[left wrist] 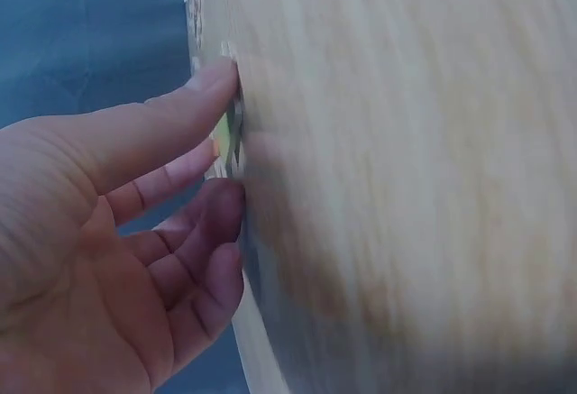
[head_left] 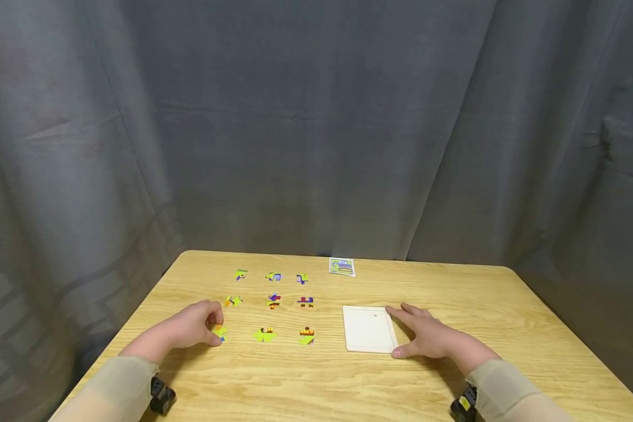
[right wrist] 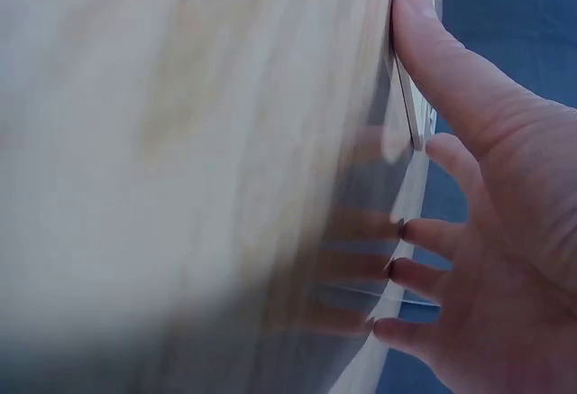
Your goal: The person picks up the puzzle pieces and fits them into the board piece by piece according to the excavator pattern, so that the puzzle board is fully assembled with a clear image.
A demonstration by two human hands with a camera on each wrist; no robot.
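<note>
Several colourful puzzle pieces lie in rows on the wooden table point(head_left: 453, 293), among them a green one point(head_left: 265, 334) and a yellow-red one point(head_left: 306, 336) in the near row. My left hand point(head_left: 215, 328) covers the near-left piece point(head_left: 220, 333). In the left wrist view my left hand point(left wrist: 230, 132) pinches that piece point(left wrist: 224, 132) between thumb and fingertips against the tabletop. A blank white puzzle board point(head_left: 368, 328) lies to the right. My right hand point(head_left: 401, 331) rests flat at its right edge with fingers spread. The right wrist view shows the right hand point(right wrist: 406, 142) with its thumb on the board's rim point(right wrist: 413, 114).
A small picture card point(head_left: 341, 266) lies at the table's far edge, behind the board. Grey curtains hang behind and to both sides of the table. Bare wood stretches right of the board and along the near edge.
</note>
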